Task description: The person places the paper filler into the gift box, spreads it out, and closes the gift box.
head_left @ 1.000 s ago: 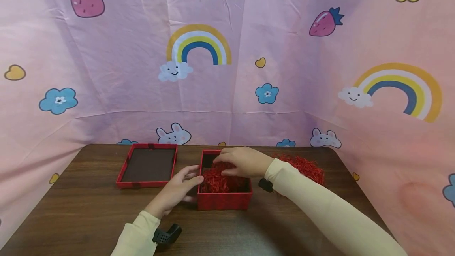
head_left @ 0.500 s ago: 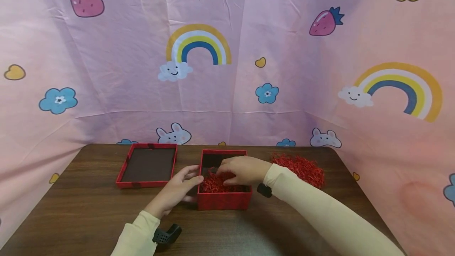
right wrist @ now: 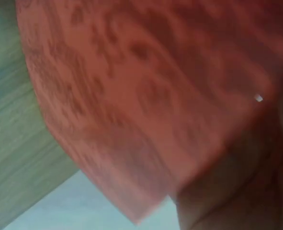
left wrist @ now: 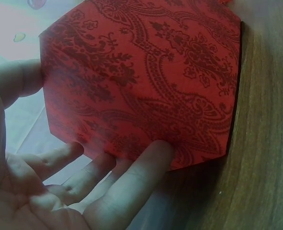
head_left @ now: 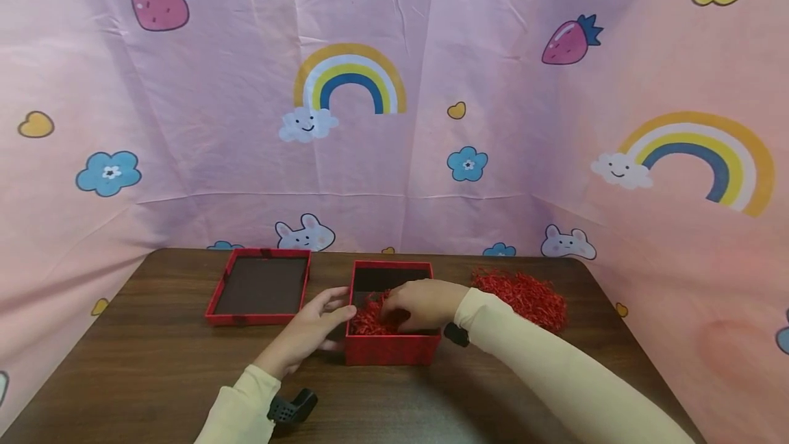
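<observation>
A red box (head_left: 392, 350) with a dark floral pattern stands uncovered on the table, holding red shredded paper (head_left: 367, 321). My left hand (head_left: 306, 331) steadies its left side. In the left wrist view the thumb meets one edge of the box (left wrist: 146, 81), and loosely extended fingers (left wrist: 136, 184) rest against the patterned side. My right hand (head_left: 429, 303) reaches over the right rim into the box, fingers bent down into the shreds. Its fingertips are hidden, so I cannot tell whether they grip any paper. The right wrist view shows mostly the outer wall of the box (right wrist: 107, 96), blurred.
The red-rimmed lid (head_left: 259, 320) lies inside-up at the left, its dark lining showing. Behind my right forearm a loose heap of red shredded paper (head_left: 524, 299) lies on the brown wooden table (head_left: 154, 375). A patterned cloth (head_left: 394, 211) hangs around the table's back and sides.
My right hand has sunk lower and toward the front of the box, and the shreds there sit lower. More of the box's back interior shows. My left hand holds its place.
</observation>
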`<move>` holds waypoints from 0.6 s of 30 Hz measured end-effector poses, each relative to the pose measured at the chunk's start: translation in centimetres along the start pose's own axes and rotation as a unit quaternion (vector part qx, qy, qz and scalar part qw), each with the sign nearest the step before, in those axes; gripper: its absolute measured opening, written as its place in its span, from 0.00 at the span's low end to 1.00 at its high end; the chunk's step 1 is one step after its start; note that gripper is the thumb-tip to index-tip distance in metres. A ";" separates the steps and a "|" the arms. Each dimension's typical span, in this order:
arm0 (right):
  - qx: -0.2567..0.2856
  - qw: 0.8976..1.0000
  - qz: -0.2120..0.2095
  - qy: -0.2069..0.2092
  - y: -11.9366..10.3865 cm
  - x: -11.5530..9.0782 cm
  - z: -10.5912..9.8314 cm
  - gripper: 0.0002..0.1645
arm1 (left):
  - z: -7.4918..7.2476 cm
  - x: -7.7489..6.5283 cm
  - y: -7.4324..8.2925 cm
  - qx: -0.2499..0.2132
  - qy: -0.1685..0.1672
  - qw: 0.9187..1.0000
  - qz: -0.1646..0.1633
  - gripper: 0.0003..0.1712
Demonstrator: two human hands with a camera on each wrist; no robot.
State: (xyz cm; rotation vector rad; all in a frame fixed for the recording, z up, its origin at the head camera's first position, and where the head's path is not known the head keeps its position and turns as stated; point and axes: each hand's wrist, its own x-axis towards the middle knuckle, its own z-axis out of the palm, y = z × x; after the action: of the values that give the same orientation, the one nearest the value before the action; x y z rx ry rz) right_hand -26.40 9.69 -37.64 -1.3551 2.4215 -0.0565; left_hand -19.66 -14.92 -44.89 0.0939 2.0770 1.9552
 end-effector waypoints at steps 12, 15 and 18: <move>0.038 0.993 0.007 0.114 2.1 -4.8 -2.3 0.21 | 0.0 -0.3 0.4 0.006 -0.018 1.000 0.007 0.39; 0.062 0.989 0.021 0.131 3.1 -6.4 -2.8 0.21 | 0.1 -0.4 0.4 0.002 -0.016 1.000 0.005 0.40; 0.090 0.984 0.039 0.149 4.1 -8.3 -3.1 0.22 | 0.1 -0.4 0.4 0.002 -0.013 1.000 0.002 0.41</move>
State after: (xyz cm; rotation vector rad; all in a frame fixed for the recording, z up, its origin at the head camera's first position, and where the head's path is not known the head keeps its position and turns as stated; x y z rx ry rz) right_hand -26.87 18.32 -33.16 -1.2444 2.6322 -0.4780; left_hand -19.34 -14.88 -44.47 0.1230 2.0654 1.9417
